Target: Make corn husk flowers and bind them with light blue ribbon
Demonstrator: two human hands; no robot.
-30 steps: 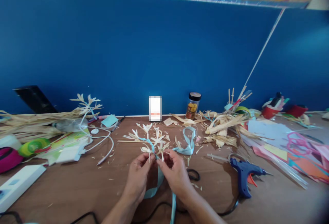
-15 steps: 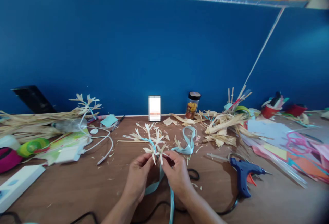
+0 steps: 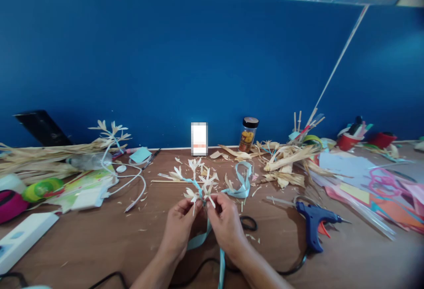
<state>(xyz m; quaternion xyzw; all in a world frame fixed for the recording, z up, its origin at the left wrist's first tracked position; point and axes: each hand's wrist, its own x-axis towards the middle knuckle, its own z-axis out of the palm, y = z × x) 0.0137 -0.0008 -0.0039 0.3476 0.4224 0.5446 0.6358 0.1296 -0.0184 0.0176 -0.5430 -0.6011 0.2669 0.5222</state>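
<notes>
2 hands, left hand (image 3: pixel 179 227) and right hand (image 3: pixel 225 223), pinched shut on 1 dry husk flower (image 3: pixel 200 186) wrapped in glossy blue ribbon (image 3: pixel 198 240); 1 glue gun (image 3: pixel 313 223) lay at 3 o'clock.

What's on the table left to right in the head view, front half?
White box → green tape roll → white cable → left hand → right hand → scissors handle → blue glue gun → coloured paper sheets.

No wording can be read anywhere; the jar (image 3: pixel 248 135) bears an orange label, seemingly printed, but too small to read.
</notes>
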